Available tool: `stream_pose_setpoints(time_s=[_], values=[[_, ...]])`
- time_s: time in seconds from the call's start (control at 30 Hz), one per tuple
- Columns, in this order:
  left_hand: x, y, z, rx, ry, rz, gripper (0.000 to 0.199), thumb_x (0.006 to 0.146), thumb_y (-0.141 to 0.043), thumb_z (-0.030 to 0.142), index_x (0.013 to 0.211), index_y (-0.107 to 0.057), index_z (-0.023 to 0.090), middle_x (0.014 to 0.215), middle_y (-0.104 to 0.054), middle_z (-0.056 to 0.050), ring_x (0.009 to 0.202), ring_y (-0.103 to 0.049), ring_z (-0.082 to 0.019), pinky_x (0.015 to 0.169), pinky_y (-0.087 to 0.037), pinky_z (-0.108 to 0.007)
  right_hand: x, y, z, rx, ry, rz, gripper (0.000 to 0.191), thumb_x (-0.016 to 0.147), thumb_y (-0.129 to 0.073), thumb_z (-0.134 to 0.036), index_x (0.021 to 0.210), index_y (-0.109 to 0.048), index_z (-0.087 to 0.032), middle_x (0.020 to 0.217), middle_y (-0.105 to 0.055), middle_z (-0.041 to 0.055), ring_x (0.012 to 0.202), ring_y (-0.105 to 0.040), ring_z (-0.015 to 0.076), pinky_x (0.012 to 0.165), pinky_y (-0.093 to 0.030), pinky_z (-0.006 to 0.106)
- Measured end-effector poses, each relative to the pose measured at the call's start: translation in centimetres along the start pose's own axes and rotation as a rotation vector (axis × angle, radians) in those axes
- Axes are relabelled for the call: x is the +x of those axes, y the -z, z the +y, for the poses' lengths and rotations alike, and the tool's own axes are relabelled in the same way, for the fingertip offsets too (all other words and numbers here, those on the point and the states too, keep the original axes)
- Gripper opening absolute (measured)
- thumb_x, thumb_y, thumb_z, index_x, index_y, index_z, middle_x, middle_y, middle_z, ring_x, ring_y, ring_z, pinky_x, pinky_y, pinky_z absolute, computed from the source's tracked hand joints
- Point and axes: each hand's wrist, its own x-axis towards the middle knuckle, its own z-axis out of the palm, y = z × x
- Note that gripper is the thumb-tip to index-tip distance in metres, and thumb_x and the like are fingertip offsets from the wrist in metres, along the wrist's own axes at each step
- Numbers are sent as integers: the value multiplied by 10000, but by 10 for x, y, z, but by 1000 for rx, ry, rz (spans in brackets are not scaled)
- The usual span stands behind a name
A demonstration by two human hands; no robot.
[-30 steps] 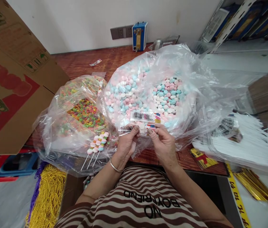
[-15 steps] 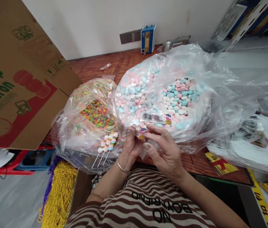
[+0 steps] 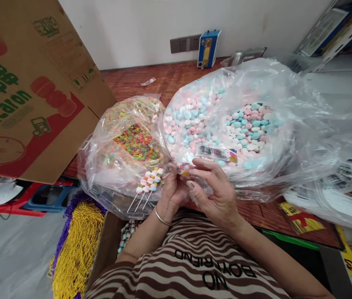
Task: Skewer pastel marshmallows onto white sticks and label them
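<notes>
A small clear plastic packet [image 3: 183,168] with a coloured print is pinched in my left hand [image 3: 173,189]. Closed in from the other side, my right hand [image 3: 217,193] has its bent fingertips at the packet's right edge; part of their contact is hidden. Left of my hands, several candy skewers [image 3: 149,181] with pastel pieces on white sticks lie on a clear bag of colourful ring-shaped pieces [image 3: 138,143]. Beyond my hands is a big clear bag of pink, blue and white candies [image 3: 191,120]. Another printed packet [image 3: 216,153] lies flat on that bag.
A tall cardboard box [image 3: 38,104] stands at left. Gold bead strings [image 3: 77,253] hang below the table edge. A blue device [image 3: 208,49] sits by the wall socket [image 3: 185,44]. White plastic bags [image 3: 344,195] and a yellow-red packet [image 3: 300,218] lie at right on the wooden table [image 3: 126,83].
The view has swung slightly left, so the bags, box and table appear further right. Both hands stay together at the packet, with only slight finger movement.
</notes>
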Motion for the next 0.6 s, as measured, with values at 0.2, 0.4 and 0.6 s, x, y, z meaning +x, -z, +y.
stream_pose_setpoints(time_s=[0.2, 0.4, 0.6], values=[[-9, 11, 28, 35, -149, -146, 379, 803, -808, 443, 664, -585, 170, 614, -476, 49, 504, -388, -51, 524, -390, -213, 3, -5, -8, -7, 28, 19, 243, 940, -628, -195, 1172, -675, -244, 1226, -667, 104, 1192, -630, 256, 1040, -520, 473], [-49, 47, 119, 84, -681, -144, 388, 812, -810, 423, 660, -546, 184, 606, -439, 64, 501, -333, -52, 526, -361, -204, -1, -47, -1, -6, -38, -408, 207, 993, -530, -216, 1118, -694, -198, 1030, -711, 88, 975, -667, 212, 866, -535, 354], [-99, 93, 162, -7, -903, -242, 396, 730, -886, 186, 718, -490, 178, 626, -490, 97, 540, -441, -22, 592, -407, -161, -23, -164, -17, -231, 298, -1131, 192, 982, -523, -162, 1008, -713, -153, 975, -726, 120, 933, -662, 235, 775, -458, 335]])
